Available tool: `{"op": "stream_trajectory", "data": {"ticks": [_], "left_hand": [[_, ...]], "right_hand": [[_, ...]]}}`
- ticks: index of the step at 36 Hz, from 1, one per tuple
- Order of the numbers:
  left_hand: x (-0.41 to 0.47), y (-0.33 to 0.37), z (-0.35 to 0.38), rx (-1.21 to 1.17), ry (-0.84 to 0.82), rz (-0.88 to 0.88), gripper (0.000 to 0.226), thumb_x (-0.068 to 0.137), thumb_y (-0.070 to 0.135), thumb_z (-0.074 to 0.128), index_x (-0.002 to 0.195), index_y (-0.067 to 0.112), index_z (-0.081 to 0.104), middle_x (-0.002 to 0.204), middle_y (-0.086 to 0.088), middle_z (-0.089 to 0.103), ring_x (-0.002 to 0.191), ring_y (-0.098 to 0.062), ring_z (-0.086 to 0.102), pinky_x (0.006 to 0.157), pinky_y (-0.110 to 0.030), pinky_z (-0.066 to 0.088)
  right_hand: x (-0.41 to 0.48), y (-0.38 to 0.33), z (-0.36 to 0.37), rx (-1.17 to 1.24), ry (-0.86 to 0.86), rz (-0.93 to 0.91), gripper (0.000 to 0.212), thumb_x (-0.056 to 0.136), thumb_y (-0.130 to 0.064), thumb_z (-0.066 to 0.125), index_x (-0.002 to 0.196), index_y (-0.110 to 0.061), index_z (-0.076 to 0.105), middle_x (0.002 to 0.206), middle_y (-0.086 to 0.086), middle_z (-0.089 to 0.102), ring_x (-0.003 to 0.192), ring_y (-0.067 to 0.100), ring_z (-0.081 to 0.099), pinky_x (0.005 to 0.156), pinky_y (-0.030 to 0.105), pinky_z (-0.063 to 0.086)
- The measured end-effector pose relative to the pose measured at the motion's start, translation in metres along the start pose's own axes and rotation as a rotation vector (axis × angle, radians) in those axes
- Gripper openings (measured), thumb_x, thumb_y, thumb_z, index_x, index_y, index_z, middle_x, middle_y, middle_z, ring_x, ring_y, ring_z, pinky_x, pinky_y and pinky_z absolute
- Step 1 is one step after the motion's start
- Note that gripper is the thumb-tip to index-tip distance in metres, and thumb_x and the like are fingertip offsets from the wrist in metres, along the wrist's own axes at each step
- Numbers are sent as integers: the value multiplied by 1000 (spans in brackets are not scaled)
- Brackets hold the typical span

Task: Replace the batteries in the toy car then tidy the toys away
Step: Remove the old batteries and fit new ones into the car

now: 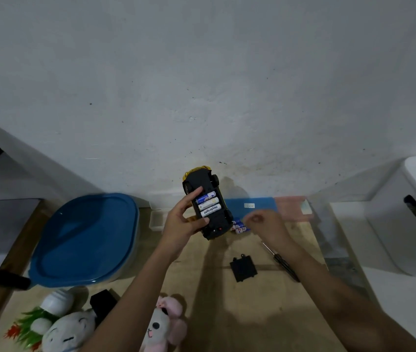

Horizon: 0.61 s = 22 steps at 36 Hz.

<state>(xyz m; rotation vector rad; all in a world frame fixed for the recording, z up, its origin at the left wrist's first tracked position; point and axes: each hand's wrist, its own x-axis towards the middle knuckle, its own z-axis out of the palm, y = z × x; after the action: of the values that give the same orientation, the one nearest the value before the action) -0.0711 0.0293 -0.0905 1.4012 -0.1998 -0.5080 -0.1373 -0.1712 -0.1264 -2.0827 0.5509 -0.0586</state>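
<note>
Looking down past my two forearms, I take the blue bin lid [85, 240] as my landmark, the biggest thing on the wooden table [260, 313]. Right of the lid, my left hand [180, 224] holds the toy car [208, 204] belly-up above the table, fingers curled round its near side, thumb across the underside by the open battery bay. Three batteries [208, 204] sit side by side in that bay. Farther right of the lid, beyond the car, my right hand [265, 224] hovers with fingers loosely curled; it is blurred and I cannot tell whether it pinches anything.

A white box [405, 217] stands at the far right, well apart from the lid. Just below the lid lie soft toys: a white plush [69, 331], a pink plush [163, 323] partly hidden by my left forearm, and a green spiky toy [27, 326]. Right of the lid, between my forearms, the black battery cover [243, 268] lies flat on the table. A screwdriver [281, 262] rests just beyond it, partly under my right wrist. Loose batteries [238, 226] lie between car and right hand.
</note>
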Motion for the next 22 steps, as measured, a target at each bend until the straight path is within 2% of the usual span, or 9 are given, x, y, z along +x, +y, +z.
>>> {"op": "stream_trajectory", "data": {"ticks": [2, 5, 8, 11, 13, 17, 22], "left_hand": [[-1, 2, 4, 12, -5, 8, 70, 77, -17, 62, 120, 38, 55, 119, 5, 56, 94, -23, 67, 74, -30, 57], [-2, 2, 8, 18, -9, 21, 70, 77, -17, 63, 122, 37, 55, 117, 10, 57, 95, -22, 67, 76, -32, 57], [-4, 3, 13, 27, -22, 50, 70, 76, -17, 63, 122, 35, 56, 114, 16, 61, 98, -20, 67, 79, -32, 57], [-6, 5, 17, 34, -29, 74, 69, 76, -18, 63, 118, 36, 57, 114, 19, 61, 99, -17, 66, 82, -34, 57], [-8, 6, 19, 64, -24, 103, 69, 76, -17, 64, 118, 38, 57, 119, 16, 59, 106, -21, 63, 87, -38, 55], [-10, 6, 22, 83, 6, 131, 72, 75, -16, 65, 118, 41, 58, 125, 10, 57, 114, -25, 59, 93, -41, 52], [-11, 9, 24, 103, 24, 148, 72, 75, -16, 64, 117, 42, 57, 126, 6, 56, 110, -23, 61, 88, -32, 54]], "right_hand": [[2, -29, -9, 150, 66, -61, 7, 84, -9, 65, 82, -6, 71, 76, 5, 68, 65, 4, 58, 63, 12, 45], [3, -61, -15, 194, 118, -155, 10, 86, -12, 64, 85, -5, 70, 69, -5, 64, 54, -1, 55, 55, 9, 44], [3, -74, -10, 188, 115, -180, 10, 87, -12, 62, 86, -7, 71, 71, -8, 63, 65, 5, 58, 62, 14, 47], [2, -76, -1, 165, 119, -180, 12, 87, -12, 62, 90, -7, 72, 81, 1, 69, 78, 16, 64, 74, 27, 53], [1, -76, 4, 162, 151, -181, 13, 87, -13, 62, 92, -7, 73, 86, 5, 70, 80, 18, 65, 77, 31, 54], [-3, -81, 9, 158, 221, -182, 14, 88, -11, 61, 93, -6, 72, 84, 4, 69, 78, 15, 64, 75, 24, 52], [-4, -85, 11, 204, 271, -175, 14, 88, -8, 59, 89, -5, 72, 78, 0, 66, 68, 6, 60, 60, 4, 45]]}}
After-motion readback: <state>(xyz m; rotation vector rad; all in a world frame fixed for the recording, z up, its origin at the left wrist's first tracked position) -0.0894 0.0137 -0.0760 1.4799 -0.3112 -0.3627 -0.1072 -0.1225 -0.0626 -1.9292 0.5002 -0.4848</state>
